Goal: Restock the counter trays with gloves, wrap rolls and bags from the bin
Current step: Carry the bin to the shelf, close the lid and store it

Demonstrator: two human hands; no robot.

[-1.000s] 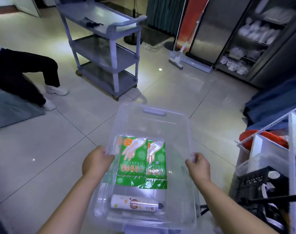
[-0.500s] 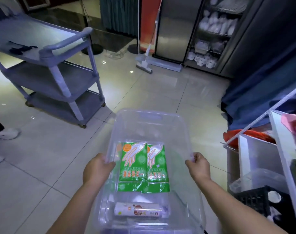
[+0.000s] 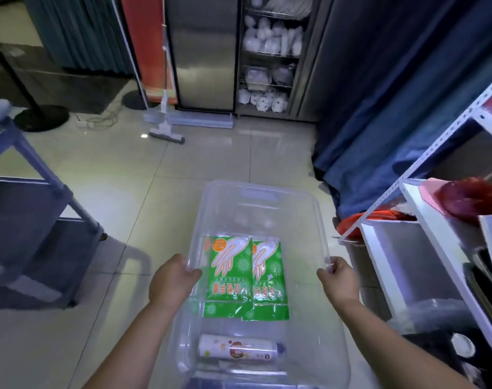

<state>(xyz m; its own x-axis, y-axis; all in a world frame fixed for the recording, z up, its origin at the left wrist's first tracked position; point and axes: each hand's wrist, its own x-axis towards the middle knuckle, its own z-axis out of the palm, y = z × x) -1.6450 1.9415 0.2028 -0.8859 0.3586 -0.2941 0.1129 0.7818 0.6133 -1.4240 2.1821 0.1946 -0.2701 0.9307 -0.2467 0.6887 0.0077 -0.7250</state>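
Head view: left hand (image 3: 173, 280) and right hand (image 3: 338, 277) each clamped on clear bin (image 3: 263, 192) rims.

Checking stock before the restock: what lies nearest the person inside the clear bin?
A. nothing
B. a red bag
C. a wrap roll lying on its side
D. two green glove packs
C: the wrap roll lies on its side at the near end of the clear bin, with the green glove packs farther away.

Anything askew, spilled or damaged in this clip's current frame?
Nothing stands out. The clear plastic bin is held level by the left hand and right hand; two green glove packets and a wrap roll lie flat inside.
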